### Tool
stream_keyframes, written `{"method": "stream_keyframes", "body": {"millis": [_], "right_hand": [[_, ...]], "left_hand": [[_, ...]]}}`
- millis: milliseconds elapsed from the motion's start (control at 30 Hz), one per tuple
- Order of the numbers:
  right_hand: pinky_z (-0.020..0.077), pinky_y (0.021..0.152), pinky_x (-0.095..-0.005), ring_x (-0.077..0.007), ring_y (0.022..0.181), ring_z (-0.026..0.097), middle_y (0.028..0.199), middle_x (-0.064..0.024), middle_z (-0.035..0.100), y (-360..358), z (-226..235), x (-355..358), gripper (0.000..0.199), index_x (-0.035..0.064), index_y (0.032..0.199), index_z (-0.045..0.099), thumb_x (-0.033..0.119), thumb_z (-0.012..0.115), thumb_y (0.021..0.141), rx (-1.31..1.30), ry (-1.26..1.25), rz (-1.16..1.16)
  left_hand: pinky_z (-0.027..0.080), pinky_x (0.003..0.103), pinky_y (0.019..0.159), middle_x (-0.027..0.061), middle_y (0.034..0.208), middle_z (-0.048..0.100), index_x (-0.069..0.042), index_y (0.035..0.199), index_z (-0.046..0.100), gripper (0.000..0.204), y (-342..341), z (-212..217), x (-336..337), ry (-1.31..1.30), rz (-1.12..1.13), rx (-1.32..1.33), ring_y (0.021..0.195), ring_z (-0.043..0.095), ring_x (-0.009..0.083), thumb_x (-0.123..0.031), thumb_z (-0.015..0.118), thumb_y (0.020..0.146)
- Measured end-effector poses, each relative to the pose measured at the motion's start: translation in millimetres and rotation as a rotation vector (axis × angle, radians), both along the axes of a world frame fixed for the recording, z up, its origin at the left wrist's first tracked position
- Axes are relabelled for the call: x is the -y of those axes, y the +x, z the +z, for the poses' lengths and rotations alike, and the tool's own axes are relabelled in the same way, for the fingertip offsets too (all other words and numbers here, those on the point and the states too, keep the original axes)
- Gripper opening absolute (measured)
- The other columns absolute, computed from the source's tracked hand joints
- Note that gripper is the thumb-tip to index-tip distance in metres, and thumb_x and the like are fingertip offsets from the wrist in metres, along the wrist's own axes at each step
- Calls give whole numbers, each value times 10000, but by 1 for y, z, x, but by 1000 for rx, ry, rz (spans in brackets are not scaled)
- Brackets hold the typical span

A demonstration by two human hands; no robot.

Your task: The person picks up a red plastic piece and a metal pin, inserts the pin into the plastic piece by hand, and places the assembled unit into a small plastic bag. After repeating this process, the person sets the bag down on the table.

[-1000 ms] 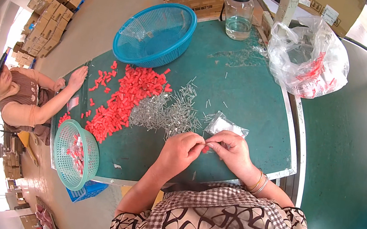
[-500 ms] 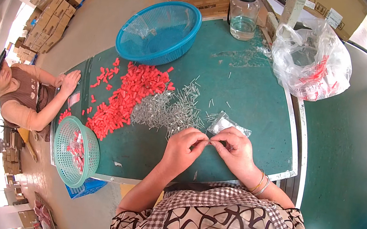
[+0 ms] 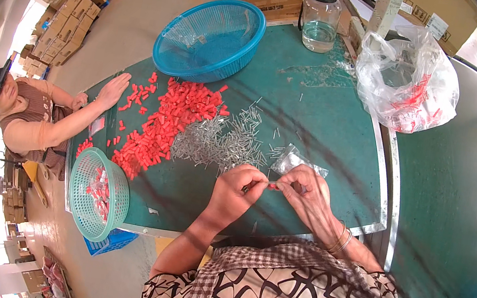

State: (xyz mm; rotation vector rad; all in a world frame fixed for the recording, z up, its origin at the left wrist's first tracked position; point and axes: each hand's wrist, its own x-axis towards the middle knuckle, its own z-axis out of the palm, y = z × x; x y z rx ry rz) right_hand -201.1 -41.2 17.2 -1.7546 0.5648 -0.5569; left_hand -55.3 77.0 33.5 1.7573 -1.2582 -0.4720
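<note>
Fingers (image 3: 258,180) of the left hand (image 3: 233,196) and right hand (image 3: 310,195) pinch together, tips almost meeting, on a small red piece (image 3: 273,185); I can't make out its finer details. Just beyond the fingertips I see loose silver pins (image 3: 221,143), with red caps (image 3: 158,128) farther left. A clear packet (image 3: 298,161) lies just past the right fingers.

I'm counting one blue basket (image 3: 219,73) and one mint basket (image 3: 120,190), making two. One glass bottle (image 3: 320,22) is standing, one large plastic bag (image 3: 405,87) is showing, and one small clear bag (image 3: 299,162) is lying beside the metal pins (image 3: 214,143). The pins and the red pieces (image 3: 150,142) are forming one heap each, too many for counting singly. I'm seeing one co-worker (image 3: 39,119).
</note>
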Motion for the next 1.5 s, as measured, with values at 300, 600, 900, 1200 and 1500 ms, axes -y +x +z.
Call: {"method": "stream_keyframes", "body": {"millis": [300, 600, 900, 1200, 1500], "right_hand": [[402, 552, -267, -112, 612, 491, 737, -21, 548, 1, -6, 1, 43, 47, 795, 675, 37, 715, 782, 23, 90, 67], [318, 398, -165, -22, 475, 430, 732, 17, 563, -7, -20, -8, 92, 25, 983, 647, 78, 594, 929, -16, 611, 22], [230, 391, -194, -25, 445, 287, 612, 50, 410, 4, -28, -9, 233, 14, 1022, 606, 226, 516, 987, 139, 976, 248], [336, 537, -241, -83, 587, 408, 720, 19, 483, 23, -24, -19, 464, 40, 1121, 580, 462, 444, 985, 227, 1523, 274], [477, 716, -263, -81, 779, 545, 935, -5, 592, 12, -33, -20, 338, 38, 1254, 515, 165, 576, 947, 336, 1358, 43]], "left_hand": [[452, 247, 568, 63, 817, 623, -13, 854, 639, 103, 1, 0, -2, 37, -80, -78, 642, 571, 122, 37, 668, 769], [457, 255, 587, 57, 753, 585, -15, 807, 613, 75, 31, 25, -50, -127, 136, 24, 653, 586, 158, 36, 647, 764], [476, 279, 646, 62, 874, 628, -17, 1085, 567, 203, 95, 44, -171, -891, 1040, -657, 665, 570, 132, -125, 574, 914], [459, 252, 562, 52, 829, 630, -45, 961, 666, 153, -15, 2, -57, -59, 256, -194, 622, 572, 135, -58, 694, 811], [486, 311, 537, 62, 830, 638, -60, 961, 600, 254, -37, -12, -22, 36, 76, 140, 669, 606, 203, -65, 742, 750]]}}
